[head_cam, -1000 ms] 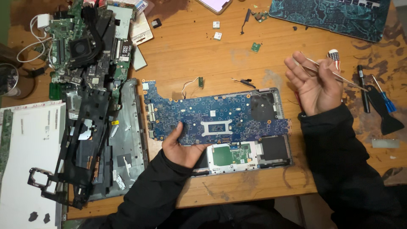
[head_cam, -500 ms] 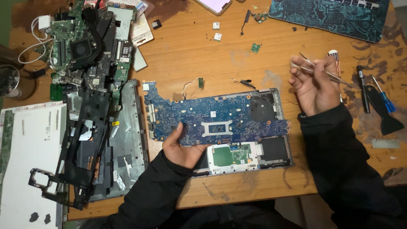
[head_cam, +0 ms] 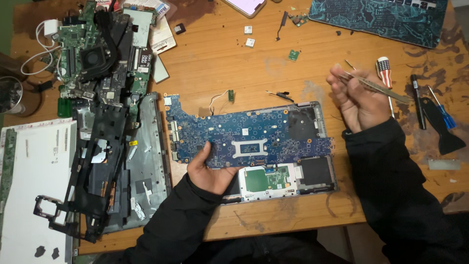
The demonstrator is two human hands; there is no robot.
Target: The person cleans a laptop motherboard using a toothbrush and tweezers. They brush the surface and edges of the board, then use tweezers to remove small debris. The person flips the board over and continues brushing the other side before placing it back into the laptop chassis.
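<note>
Metal tweezers [head_cam: 376, 87], thin and silvery, sit pinched between the fingers of our right hand [head_cam: 359, 100], which is curled shut around them and raised above the table's [head_cam: 220, 63] right side. Our left hand [head_cam: 212, 168] grasps the blue circuit board [head_cam: 244, 134] at its near edge, thumb on top and fingers under, over the grey laptop shell [head_cam: 312, 176] near the table's front edge. The board is flat, wide, dotted with pale solder pads, with a bright metal frame at its middle. We judge the one-handed grip as the weak point: held at one edge, the board could flex or slip and scrape the shell, and the tweezers' sharp tips could scratch it if they come down carelessly. A loose wired part [head_cam: 229, 95] lies just behind the board and might snag. Screwdrivers [head_cam: 386, 73] and a black scraper [head_cam: 442, 132] lie toward the right edge; a green board [head_cam: 93, 54] and black plastic frames [head_cam: 93, 166] crowd the left side.
</note>
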